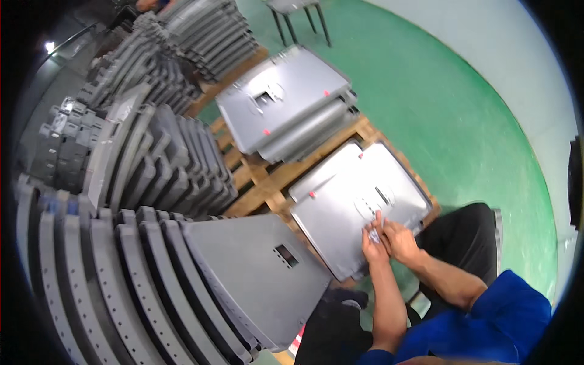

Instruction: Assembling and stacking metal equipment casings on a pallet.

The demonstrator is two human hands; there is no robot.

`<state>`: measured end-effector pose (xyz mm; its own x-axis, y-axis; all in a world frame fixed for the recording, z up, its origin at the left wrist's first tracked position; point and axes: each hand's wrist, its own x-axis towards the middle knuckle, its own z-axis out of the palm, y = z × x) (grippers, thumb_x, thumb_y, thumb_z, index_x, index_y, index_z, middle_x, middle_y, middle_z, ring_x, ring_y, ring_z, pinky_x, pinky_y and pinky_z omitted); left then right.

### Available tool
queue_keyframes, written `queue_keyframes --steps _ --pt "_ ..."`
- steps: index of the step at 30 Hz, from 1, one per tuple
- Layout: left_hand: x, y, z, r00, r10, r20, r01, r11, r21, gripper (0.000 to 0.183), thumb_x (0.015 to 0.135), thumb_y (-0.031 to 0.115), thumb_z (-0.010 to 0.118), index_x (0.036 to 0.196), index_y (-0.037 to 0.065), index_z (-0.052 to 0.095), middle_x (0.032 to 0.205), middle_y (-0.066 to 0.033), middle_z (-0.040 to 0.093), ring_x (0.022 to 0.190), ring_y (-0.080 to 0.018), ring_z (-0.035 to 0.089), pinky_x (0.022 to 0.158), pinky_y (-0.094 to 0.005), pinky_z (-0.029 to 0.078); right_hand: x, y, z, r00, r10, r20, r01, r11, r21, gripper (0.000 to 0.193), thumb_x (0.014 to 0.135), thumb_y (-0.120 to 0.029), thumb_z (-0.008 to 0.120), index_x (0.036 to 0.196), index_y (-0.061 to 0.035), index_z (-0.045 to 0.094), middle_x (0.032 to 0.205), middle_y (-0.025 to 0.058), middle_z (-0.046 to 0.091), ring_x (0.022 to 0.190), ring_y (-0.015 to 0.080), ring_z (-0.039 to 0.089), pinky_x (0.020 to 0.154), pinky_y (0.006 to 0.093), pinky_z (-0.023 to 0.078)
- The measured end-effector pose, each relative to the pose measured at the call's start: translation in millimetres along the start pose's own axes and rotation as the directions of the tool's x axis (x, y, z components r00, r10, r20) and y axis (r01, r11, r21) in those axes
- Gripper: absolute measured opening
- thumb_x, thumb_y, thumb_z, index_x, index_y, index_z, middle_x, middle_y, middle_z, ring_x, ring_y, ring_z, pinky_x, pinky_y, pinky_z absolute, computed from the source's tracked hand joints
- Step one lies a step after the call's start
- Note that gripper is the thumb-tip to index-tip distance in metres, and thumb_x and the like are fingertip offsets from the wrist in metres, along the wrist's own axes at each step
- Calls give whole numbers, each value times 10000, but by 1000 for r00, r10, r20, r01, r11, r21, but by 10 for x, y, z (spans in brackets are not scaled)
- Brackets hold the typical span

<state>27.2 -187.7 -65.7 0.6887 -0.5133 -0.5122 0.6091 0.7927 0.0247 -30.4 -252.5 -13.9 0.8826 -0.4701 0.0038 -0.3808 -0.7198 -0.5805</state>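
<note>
My left hand (374,247) is turned palm up with its fingers curled, and a few small shiny pieces (374,236) lie in it, too small to name. Against it, my right hand (399,241) has its fingers closed together at the left fingertips; whatever they pinch is hidden. Both hands are over the near edge of a flat grey metal panel (340,213). That panel has a dark slot, a row of small holes and red marks along its far side.
A wooden pallet (267,185) carries the panel and another stack of grey panels (298,79) beyond. Upright grey metal covers (152,286) crowd the left, with a wide one (255,261) nearest my legs. A stool (292,7) stands on the green floor (413,79).
</note>
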Motion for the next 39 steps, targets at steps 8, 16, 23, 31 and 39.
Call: queue_keyframes --steps 8,16,23,31,39 --pt "78 -40 -52 996 -23 86 28 998 -58 248 1012 221 396 891 47 524 917 -126 587 1236 -343 476 1057 -477 394 101 -192 -314 984 141 -107 -92 926 367 190 813 -80 626 984 -5 660 938 217 641 863 391 620 788 439 506" --pt "67 -259 -127 997 -70 -36 70 998 -4 276 1006 262 407 869 54 526 870 -133 598 1032 -329 585 1002 -471 438 -59 -131 -271 996 -12 -87 29 980 194 181 802 -62 604 961 -15 675 951 206 651 920 377 623 831 432 507" --pt "91 -212 -125 996 -92 13 91 994 54 303 1007 274 379 818 71 499 804 -100 564 892 -287 552 856 -422 469 -64 -118 -520 997 -40 70 22 971 237 227 790 -99 600 987 -18 679 983 212 649 945 372 622 853 431 500" --pt "26 -93 -52 991 68 -114 -69 998 0 180 983 200 481 874 66 530 797 -51 567 747 -193 541 744 -350 513 -285 211 -587 987 157 -38 -145 967 210 171 803 -68 562 879 -9 704 768 209 658 717 387 640 704 435 526" --pt "-58 89 -504 995 89 -49 -92 994 -57 269 992 241 464 787 75 515 750 -52 561 834 -227 549 735 -337 493 -67 987 -162 890 451 -64 -434 883 180 196 820 -76 579 941 24 696 890 234 671 856 378 659 781 407 521"
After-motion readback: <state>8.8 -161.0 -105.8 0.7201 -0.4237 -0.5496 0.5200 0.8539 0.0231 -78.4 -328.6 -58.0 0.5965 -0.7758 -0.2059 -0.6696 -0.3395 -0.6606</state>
